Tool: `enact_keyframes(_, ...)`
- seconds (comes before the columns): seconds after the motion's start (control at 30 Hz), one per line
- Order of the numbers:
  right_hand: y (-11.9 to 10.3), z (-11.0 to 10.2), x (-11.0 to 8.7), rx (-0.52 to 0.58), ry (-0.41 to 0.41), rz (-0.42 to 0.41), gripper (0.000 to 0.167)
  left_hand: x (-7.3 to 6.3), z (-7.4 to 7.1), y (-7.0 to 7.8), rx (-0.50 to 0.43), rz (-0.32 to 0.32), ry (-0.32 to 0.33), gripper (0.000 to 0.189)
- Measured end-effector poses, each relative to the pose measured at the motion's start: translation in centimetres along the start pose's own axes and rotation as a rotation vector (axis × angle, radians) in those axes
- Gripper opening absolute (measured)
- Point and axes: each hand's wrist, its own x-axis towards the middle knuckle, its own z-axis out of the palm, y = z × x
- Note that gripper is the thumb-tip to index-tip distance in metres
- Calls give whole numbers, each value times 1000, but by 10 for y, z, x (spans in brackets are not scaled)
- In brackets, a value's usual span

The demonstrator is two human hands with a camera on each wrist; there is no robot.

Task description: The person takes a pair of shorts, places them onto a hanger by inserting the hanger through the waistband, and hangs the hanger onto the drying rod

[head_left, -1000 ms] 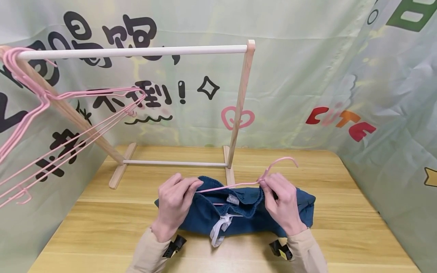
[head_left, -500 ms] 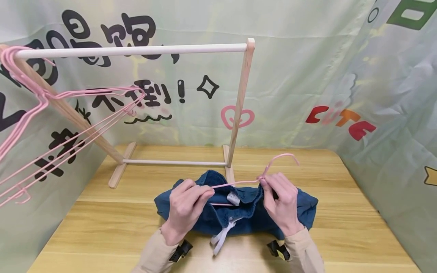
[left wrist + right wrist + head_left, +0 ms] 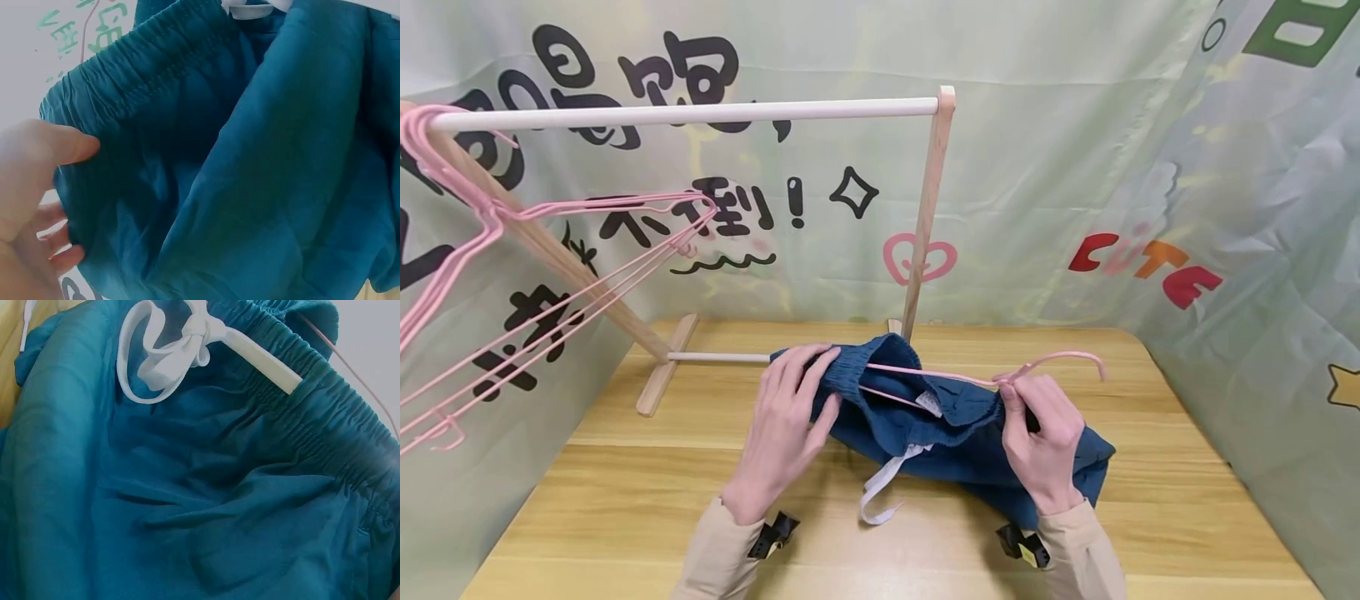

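Dark blue drawstring pants (image 3: pixel 947 458) lie bunched over the table, waistband gaping upward. A pink hanger (image 3: pixel 936 373) runs into that opening, its lower bar also showing inside. At the base of its hook, my right hand (image 3: pixel 1043 433) pinches the hanger beside the waistband's right side. My left hand (image 3: pixel 782 433) holds the left side of the gathered waistband; in the left wrist view its thumb (image 3: pixel 78 145) lies on the front of the cloth and other fingers show behind the edge. The hanger's left end is hidden in the cloth. A white drawstring (image 3: pixel 169 362) hangs at the front.
A wooden rack with a white top rail (image 3: pixel 700 113) stands at the back left. Several pink hangers (image 3: pixel 490 212) hang at the rail's left end. Printed cloth walls (image 3: pixel 1037 167) enclose the wooden table (image 3: pixel 625 500).
My left hand has left the hanger's arm and moved up and left onto the waistband. The right hand has shifted right with the hanger, whose hook now tilts further right.
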Motion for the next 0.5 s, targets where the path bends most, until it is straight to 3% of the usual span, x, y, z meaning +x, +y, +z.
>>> enact_keyframes(0.13, -1, 1, 0, 22, -18, -15, 38, -2, -2, -4, 105, 4, -5, 37)
enact_keyframes(0.27, -1, 2, 0, 50, -41, -9, 35, -3, -4, -7, 76, 32, 33, 29)
enact_keyframes(0.5, 5, -5, -4, 76, -130, 82, 36, -2, -6, -14, 129, 109, 182, 31)
